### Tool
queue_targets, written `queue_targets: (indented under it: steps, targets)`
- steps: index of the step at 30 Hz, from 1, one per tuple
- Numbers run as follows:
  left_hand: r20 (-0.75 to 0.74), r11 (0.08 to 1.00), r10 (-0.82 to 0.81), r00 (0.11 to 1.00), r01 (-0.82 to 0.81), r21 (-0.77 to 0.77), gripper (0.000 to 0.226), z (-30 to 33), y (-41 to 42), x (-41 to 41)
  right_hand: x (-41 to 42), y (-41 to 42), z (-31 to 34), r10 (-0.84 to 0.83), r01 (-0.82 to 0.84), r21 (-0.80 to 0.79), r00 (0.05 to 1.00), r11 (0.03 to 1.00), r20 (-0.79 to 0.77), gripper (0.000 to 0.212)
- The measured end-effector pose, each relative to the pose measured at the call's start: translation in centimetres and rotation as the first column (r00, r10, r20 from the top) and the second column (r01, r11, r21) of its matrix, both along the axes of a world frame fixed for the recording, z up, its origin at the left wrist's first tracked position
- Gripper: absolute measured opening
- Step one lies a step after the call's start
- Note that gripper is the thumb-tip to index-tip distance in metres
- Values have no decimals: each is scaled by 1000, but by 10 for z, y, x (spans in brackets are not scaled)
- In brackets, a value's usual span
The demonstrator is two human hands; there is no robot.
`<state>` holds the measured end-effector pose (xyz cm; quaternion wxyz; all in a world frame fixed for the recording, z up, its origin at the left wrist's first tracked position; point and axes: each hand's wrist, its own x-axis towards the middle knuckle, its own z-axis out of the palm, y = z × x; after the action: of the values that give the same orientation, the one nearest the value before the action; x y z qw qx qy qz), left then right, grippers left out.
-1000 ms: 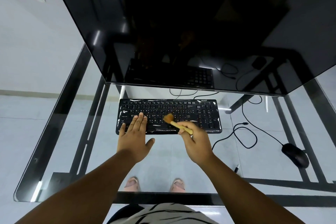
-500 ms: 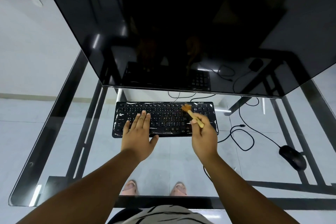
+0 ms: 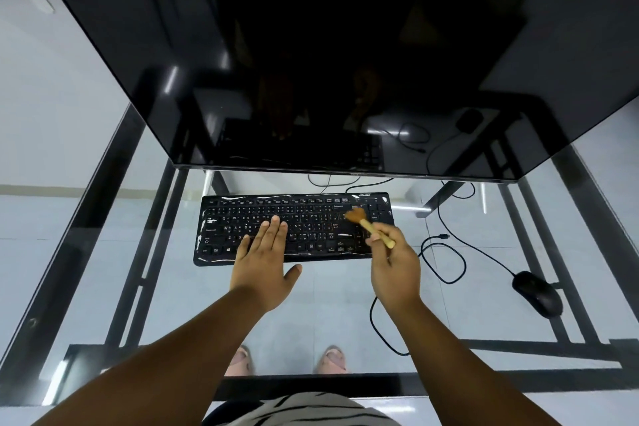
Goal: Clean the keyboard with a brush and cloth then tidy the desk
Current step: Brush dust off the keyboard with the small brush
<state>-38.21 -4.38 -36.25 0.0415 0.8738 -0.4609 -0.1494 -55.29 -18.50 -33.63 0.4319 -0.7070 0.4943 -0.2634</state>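
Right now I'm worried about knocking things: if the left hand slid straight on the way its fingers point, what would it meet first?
The left hand already lies on the keyboard; beyond the far key rows comes the monitor, though depth is unclear.

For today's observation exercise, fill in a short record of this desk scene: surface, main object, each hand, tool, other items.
surface: glass desk
main object: black keyboard, below the monitor
left hand: flat, fingers resting on the keys
right hand: gripping the brush handle
tool: brush, bristles on the keyboard's right part
other items: mouse at right, loose cable
cloth: not in view
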Motion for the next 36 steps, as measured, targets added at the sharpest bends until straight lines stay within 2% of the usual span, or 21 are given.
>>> queue_targets:
  steps: [2,5,6,8,10,14,16,18,20,22,25,26,29,31,33,34,36]
  targets:
    - [0,1000,-10,1000,10,2,80,0,-4,-4,-3,-5,3,-26,25,11,998,1000,60,18]
    - [7,1000,-25,1000,25,18,80,1,-8,-7,-4,-6,3,115,-117,47,992,992,44,17]
    - [8,999,-28,1000,27,21,80,1,-10,-8,-5,-6,1,116,-117,45,993,992,19,17]
    - [-1,999,-29,1000,29,14,80,1,-15,-13,-10,-10,-2,6,-6,27,1000,1000,-6,18]
    - [-10,999,-35,999,35,7,80,1,-19,-17,-14,-14,-1,-48,47,29,998,998,43,19]
    - [-8,998,-53,999,53,26,80,-1,-25,-23,-17,-16,-2,124,-125,47,992,991,19,21]
    - [-17,998,-53,998,54,26,80,-2,-27,-27,-19,-19,-3,33,-33,20,999,999,-2,23]
    - [-26,998,-56,998,56,17,81,-4,-30,-32,-26,-23,-1,-32,30,29,998,999,58,23]
    - [-23,998,-61,998,62,21,81,-4,-32,-35,-31,-22,2,52,-58,54,994,997,97,27]
    - [-17,998,-58,998,59,24,80,-5,-32,-37,-37,-20,1,113,-116,52,992,992,53,24]
    - [-17,999,-42,999,43,21,80,-6,-34,-40,-47,-23,-5,-31,29,43,998,999,49,18]
    - [-15,999,-41,999,41,23,81,-6,-35,-42,-50,-24,-6,-34,29,55,996,998,84,18]
    - [-7,999,-32,999,32,17,81,-8,-35,-42,-54,-21,-3,114,-123,82,987,989,110,18]
    - [-20,1000,-26,999,26,1,81,-8,-35,-41,-56,-20,-4,89,-94,65,993,993,77,18]
    - [-25,1000,-21,999,21,-2,81,-9,-35,-43,-60,-21,-4,-14,10,55,997,998,77,17]
    - [-22,1000,-21,1000,21,4,81,-9,-35,-43,-61,-21,-4,-19,14,61,995,998,94,16]
    - [-7,1000,-23,1000,23,21,81,-9,-35,-43,-61,-18,-1,79,-90,95,990,991,118,15]
